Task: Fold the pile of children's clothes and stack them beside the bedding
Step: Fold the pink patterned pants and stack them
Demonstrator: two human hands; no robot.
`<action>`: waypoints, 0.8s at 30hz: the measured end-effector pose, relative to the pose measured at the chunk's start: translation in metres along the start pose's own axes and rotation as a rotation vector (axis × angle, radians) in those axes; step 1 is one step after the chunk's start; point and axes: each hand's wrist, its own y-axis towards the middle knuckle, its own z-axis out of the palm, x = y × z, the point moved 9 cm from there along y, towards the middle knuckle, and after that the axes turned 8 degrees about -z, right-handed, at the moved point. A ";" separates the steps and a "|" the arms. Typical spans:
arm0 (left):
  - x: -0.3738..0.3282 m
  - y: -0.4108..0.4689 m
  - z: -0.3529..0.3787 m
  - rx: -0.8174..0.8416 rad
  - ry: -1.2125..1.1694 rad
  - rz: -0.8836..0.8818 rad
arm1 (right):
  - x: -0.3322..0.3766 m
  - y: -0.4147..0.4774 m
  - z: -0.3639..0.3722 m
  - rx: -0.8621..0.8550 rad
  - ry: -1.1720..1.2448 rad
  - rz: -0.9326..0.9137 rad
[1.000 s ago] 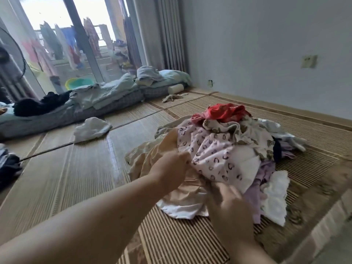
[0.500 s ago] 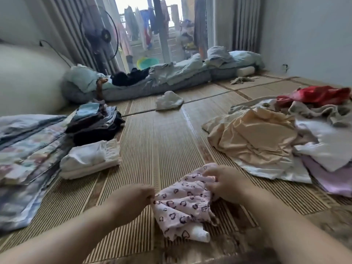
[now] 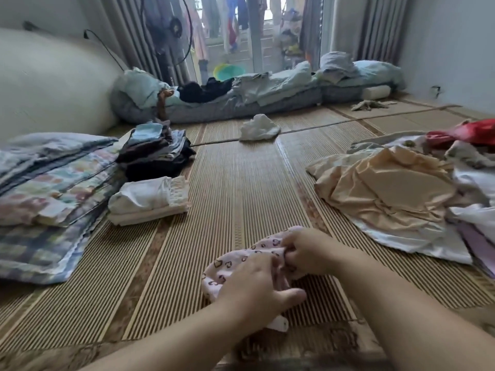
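Drawn together since half a second ago: left hand (image 3: 251,286) and right hand (image 3: 308,253), both pinching pink heart-print garment (image 3: 230,263) | bunched on mat (image 3: 241,183) directly in front | folded white stack (image 3: 148,200) beside bedding (image 3: 53,188) forward-left, nearer left hand

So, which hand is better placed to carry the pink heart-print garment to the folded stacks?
Probably the left hand: it holds the pink heart-print garment, and the white folded stack lies leftward.
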 end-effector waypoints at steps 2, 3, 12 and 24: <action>0.004 0.010 0.004 0.057 -0.190 -0.146 | 0.009 0.005 -0.019 -0.082 0.045 -0.004; 0.007 0.014 0.000 0.057 -0.283 -0.184 | 0.016 0.006 -0.028 -0.122 0.091 -0.017; 0.027 0.015 -0.131 -0.034 -0.195 -0.041 | 0.046 -0.016 -0.089 -0.206 0.281 -0.107; -0.069 -0.024 -0.346 -0.383 -0.041 0.074 | 0.138 -0.047 -0.263 -0.538 0.920 -0.274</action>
